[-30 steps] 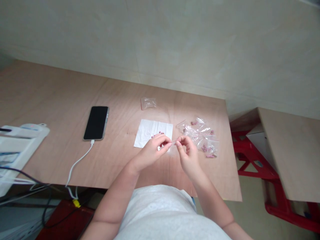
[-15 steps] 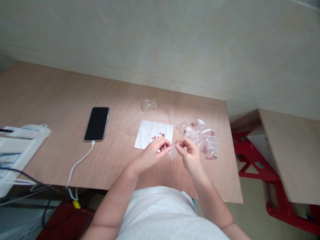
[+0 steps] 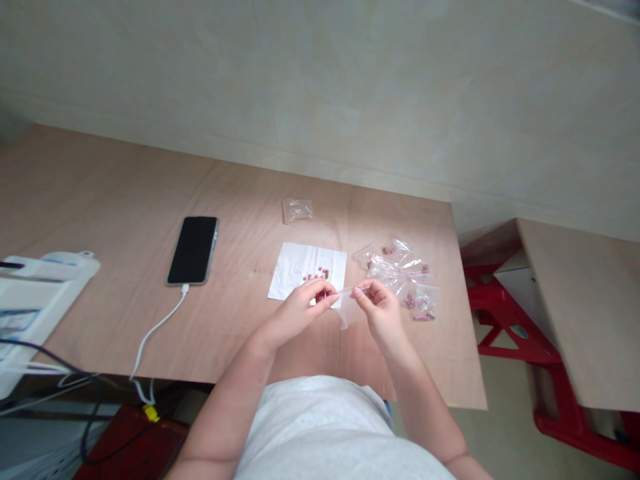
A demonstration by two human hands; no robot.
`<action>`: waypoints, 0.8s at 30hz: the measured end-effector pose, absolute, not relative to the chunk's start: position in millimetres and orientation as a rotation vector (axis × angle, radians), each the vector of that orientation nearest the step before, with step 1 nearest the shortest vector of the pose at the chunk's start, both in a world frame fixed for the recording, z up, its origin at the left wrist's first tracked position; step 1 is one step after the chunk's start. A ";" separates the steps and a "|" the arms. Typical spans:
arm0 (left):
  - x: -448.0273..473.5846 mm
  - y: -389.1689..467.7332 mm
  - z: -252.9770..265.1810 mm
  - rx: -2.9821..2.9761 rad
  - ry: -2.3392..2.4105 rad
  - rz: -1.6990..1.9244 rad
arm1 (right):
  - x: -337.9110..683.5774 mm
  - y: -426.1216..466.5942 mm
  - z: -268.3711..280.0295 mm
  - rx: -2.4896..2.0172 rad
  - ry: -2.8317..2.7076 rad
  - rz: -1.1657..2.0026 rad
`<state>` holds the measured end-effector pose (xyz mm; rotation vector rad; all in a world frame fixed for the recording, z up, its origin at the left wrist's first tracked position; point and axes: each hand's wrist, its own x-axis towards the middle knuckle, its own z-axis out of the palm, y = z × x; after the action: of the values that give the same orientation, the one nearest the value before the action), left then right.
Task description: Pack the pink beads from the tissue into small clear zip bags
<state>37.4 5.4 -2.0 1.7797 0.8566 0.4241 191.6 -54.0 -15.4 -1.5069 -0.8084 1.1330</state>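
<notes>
Between my two hands hangs a small clear zip bag (image 3: 349,312), its pinkish seal edge stretched across. My left hand (image 3: 311,300) pinches one end of that edge, and my right hand (image 3: 376,299) pinches the other. Just beyond my left fingers lies a white paper sheet (image 3: 293,267) with several small pink pieces (image 3: 316,274) and a brownish one on it. To the right of my right hand, several clear bags (image 3: 400,270) with pink and brown pieces lie in an overlapping heap. I cannot make out anything inside the held bag.
Near the back lies a flat clear bag (image 3: 298,211). Farther left are a phone (image 3: 193,251) with a white cable (image 3: 159,331) and a white plastic case (image 3: 47,300). A red stool (image 3: 515,327) stands beyond the table's right edge, beside another table (image 3: 590,300).
My hands have moved slightly apart, and more of the bag's seal edge and body shows between them. The other things on the table lie as before.
</notes>
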 end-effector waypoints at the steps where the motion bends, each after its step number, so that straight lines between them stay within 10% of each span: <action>1: 36.1 5.2 -3.5 1.771 0.857 0.422 | 191.8 -54.1 -16.7 -1.503 -0.786 1.140; 24: 21.0 26.7 -17.8 1.634 0.940 0.420 | 209.3 -47.2 -26.1 -1.580 -0.830 1.273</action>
<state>21.0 26.7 -17.8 1.6337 0.9404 0.4202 209.3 -47.2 -26.1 -1.5803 -0.8305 1.2728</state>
